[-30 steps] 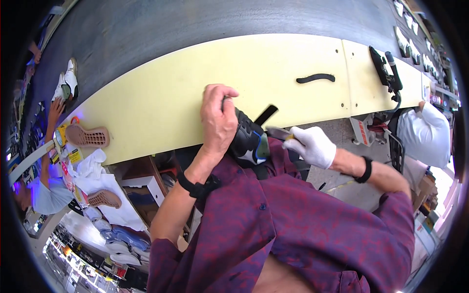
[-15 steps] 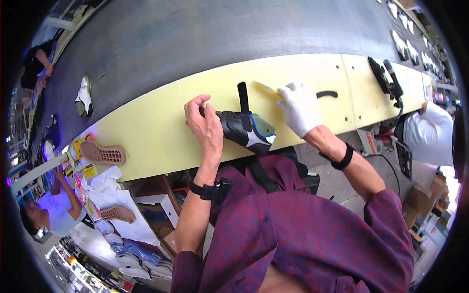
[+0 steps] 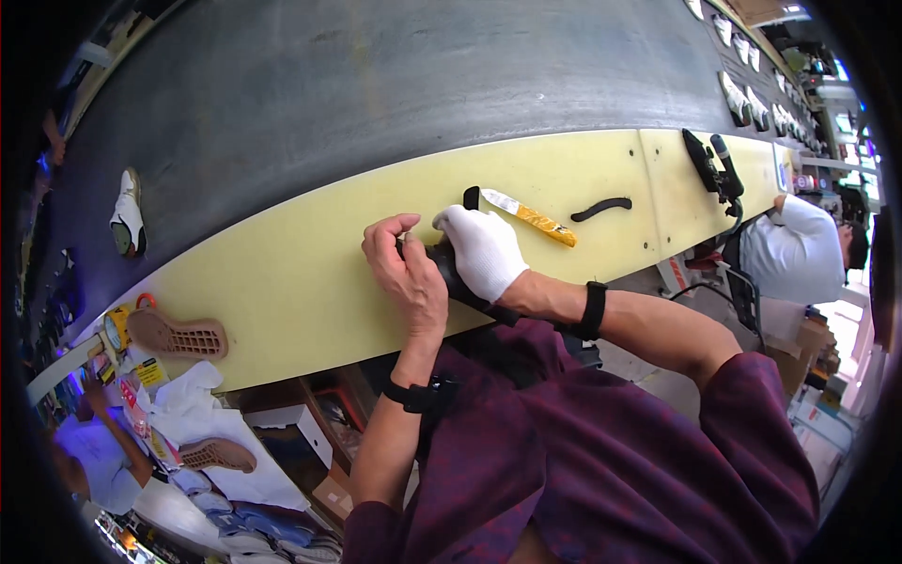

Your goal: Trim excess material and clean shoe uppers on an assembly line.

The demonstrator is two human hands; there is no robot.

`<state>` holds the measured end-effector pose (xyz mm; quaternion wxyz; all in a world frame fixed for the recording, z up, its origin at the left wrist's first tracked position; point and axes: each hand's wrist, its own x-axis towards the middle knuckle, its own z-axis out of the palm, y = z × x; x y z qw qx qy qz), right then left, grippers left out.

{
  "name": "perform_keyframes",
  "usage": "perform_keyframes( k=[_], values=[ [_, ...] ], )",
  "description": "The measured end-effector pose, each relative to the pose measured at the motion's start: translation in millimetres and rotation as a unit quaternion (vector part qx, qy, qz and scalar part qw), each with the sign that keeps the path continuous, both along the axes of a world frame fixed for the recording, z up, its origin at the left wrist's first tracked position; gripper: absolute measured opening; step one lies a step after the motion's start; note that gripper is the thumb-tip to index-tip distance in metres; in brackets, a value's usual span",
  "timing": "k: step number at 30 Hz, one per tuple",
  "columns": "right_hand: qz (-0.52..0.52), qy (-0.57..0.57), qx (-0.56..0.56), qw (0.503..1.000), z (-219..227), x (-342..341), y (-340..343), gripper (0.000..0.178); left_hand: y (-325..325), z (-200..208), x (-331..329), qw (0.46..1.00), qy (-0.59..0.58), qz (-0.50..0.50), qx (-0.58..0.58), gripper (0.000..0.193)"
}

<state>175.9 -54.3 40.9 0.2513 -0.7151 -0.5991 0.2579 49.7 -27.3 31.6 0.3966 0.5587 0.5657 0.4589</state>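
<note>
A black shoe (image 3: 452, 278) is between my hands at the near edge of the pale yellow bench, largely hidden by them. My bare left hand (image 3: 410, 282) is closed around its toe end. My right hand (image 3: 484, 252), in a white knitted glove, has its fingers curled over the top of the shoe; the fingertips are partly hidden. A black strap end (image 3: 472, 197) sticks up beyond the glove. Just right of it lies a flat tool (image 3: 532, 220) with a white tip and a yellow-orange handle. Farther right is a loose, curved black strip (image 3: 601, 209).
A black hand-held device (image 3: 716, 174) stands at the bench's right, near a seated person (image 3: 794, 249). Brown soles (image 3: 177, 335) and a tape roll (image 3: 116, 329) are at left. Beyond the bench runs a dark conveyor belt (image 3: 357, 85), with a white shoe (image 3: 128, 214) on its left.
My right hand has put the flat tool down on the bench and moved left onto the shoe. My left hand stays at the toe. The whole view has shifted slightly.
</note>
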Motion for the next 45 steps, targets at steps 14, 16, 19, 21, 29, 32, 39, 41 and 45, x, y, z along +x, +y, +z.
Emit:
perform_keyframes(
  k=[14,16,19,21,29,32,39,41,45],
  values=[
    [0.013,0.082,-0.016,0.996,1.5,13.3,8.1,0.018,1.0,-0.4,9.3,0.999,-0.025,0.02,0.016,0.018],
    [0.017,0.071,-0.026,0.997,-13.1,19.6,13.4,0.022,3.4,-2.5,10.5,0.999,-0.032,0.028,0.012,0.019],
    [0.045,0.057,-0.025,0.997,-14.3,30.0,17.7,0.032,1.2,-3.0,6.1,0.998,-0.026,0.053,0.028,0.02],
    [0.026,0.035,-0.039,0.998,-13.3,24.5,17.3,0.034,3.2,-1.8,8.6,0.998,-0.036,0.05,0.025,0.019],
    [-0.045,-0.031,-0.128,0.99,4.6,-13.2,12.6,0.02,0.9,0.8,4.4,0.999,-0.018,0.025,0.026,0.018],
    [-0.022,-0.014,-0.006,1.0,7.3,-13.7,8.5,0.015,-0.1,0.3,0.5,0.999,0.001,0.011,0.044,0.017],
    [-0.309,0.491,-0.13,0.804,4.6,29.8,29.6,0.027,-3.1,-4.4,-3.4,0.998,-0.047,0.017,0.032,0.018],
    [-0.27,0.47,0.017,0.84,26.2,63.8,13.6,0.033,-7.3,-4.7,-7.9,0.998,-0.057,0.013,0.026,0.019],
    [-0.114,0.143,0.012,0.983,58.0,93.9,-57.5,0.044,-10.3,-3.2,-10.2,0.997,-0.065,0.029,0.016,0.022]
  ],
)
